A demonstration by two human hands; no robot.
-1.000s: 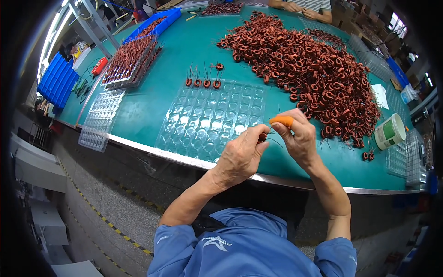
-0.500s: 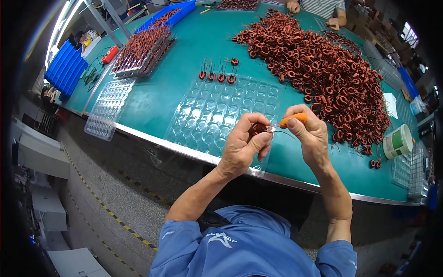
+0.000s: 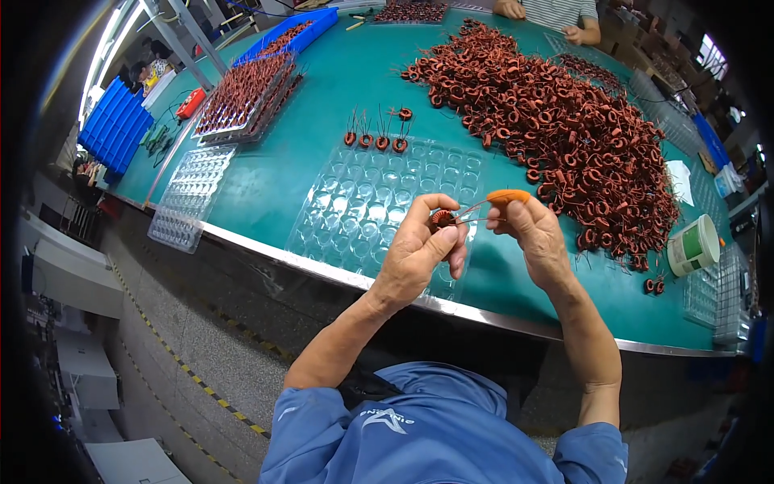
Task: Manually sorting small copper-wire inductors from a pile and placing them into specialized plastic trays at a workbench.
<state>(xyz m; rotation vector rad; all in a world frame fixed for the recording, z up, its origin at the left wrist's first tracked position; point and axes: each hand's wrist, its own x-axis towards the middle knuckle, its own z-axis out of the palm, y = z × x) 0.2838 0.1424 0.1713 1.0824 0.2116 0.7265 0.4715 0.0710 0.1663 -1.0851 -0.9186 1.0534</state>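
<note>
Red coil (image 3: 441, 219): left hand (image 3: 413, 256) pinches it, right hand (image 3: 538, 242) (orange-capped) grips its wires (image 3: 476, 220).

The camera is riding on the head of a worker (image 3: 451, 436), the left one of a side-by-side pair, and it is looking down and forward past the forearms (image 3: 339, 343). The left hand (image 3: 415, 250) and right hand (image 3: 532, 238) are filling the near middle, with the desk (image 3: 262, 194) spreading beyond. The wide fisheye is bowing the desk's front edge and taking in the floor (image 3: 185, 315) at lower left and a co-worker (image 3: 556, 13) opposite.
</note>
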